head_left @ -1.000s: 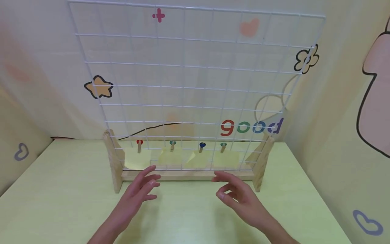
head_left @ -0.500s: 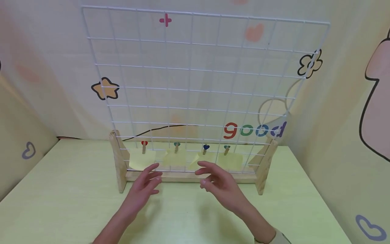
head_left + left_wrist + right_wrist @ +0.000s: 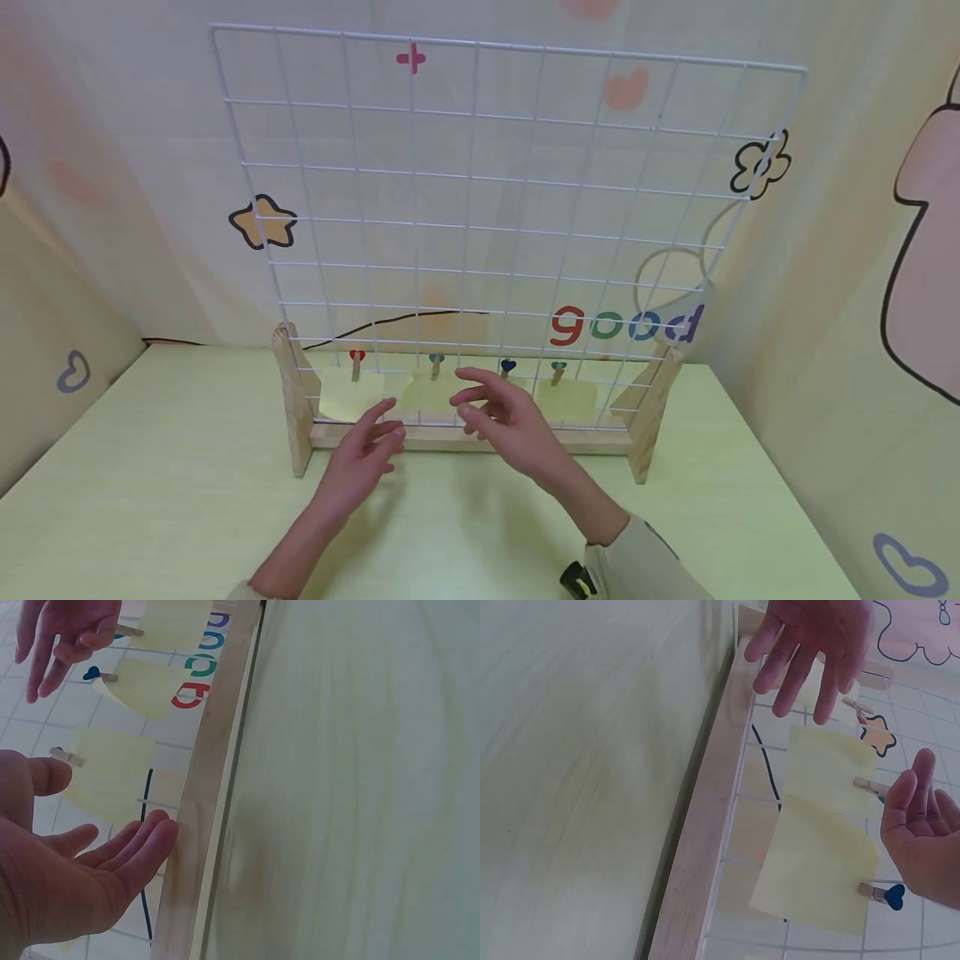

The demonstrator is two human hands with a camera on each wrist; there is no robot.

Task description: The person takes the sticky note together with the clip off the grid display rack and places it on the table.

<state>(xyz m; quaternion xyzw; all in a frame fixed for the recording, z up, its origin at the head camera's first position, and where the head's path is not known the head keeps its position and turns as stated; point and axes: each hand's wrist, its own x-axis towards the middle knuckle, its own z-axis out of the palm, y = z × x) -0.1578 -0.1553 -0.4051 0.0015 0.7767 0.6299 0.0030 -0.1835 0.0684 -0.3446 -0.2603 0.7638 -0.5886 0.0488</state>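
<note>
Several yellow notes (image 3: 566,400) hang low on a white wire grid (image 3: 487,225), under small wooden clips with heart tops, one red (image 3: 357,356), one dark blue (image 3: 894,897). My left hand (image 3: 358,467) is held in front of the lower left notes, fingers apart and empty. Over the middle notes, my right hand (image 3: 510,421) has loosely bent fingers and holds nothing; in the head view it partly covers the note under the blue clip. The left wrist view shows my left palm (image 3: 75,877) near a note (image 3: 112,772). In the right wrist view, my right hand (image 3: 926,840) is beside a clip (image 3: 871,785).
The grid stands in a wooden base with two uprights (image 3: 291,400) and a crossbar (image 3: 592,442) on a pale green table (image 3: 150,500). Behind it is a wall cloth (image 3: 135,167) with a star, a flower and the word "good".
My right hand has moved left and up across the notes, with more of its sleeve showing. My left hand has stayed nearly in place. The head view has shifted slightly.
</note>
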